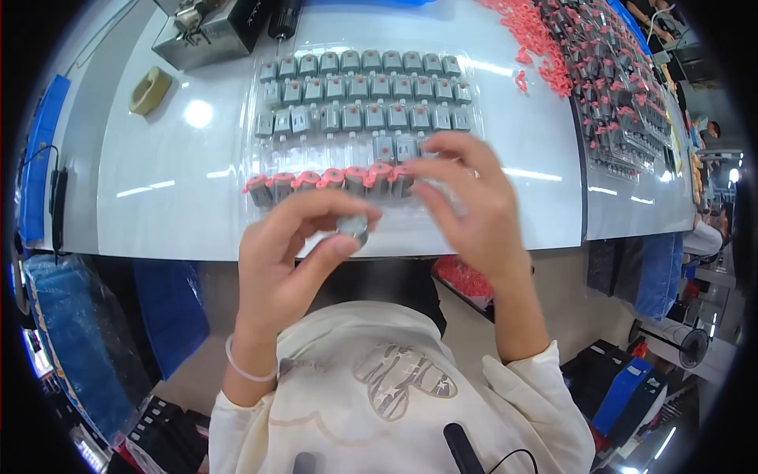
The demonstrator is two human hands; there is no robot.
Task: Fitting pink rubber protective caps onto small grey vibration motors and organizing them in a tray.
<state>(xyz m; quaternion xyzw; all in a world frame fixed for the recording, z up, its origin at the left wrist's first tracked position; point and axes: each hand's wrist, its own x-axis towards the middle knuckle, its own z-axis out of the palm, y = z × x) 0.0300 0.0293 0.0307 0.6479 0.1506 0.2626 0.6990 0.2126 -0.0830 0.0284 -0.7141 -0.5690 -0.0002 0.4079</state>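
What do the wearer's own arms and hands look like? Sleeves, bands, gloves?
The left grip and right grip are ungloved human hands. A thin, pale, ring-shaped band circles the left wrist; none shows on the right. The left sleeve and right sleeve are loose and cream-coloured, leaving the lower forearms uncovered. No cables show on either forearm.

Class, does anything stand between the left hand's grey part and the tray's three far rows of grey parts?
Yes: the row of pink-topped parts lies between the grey part in the left hand and those far rows.
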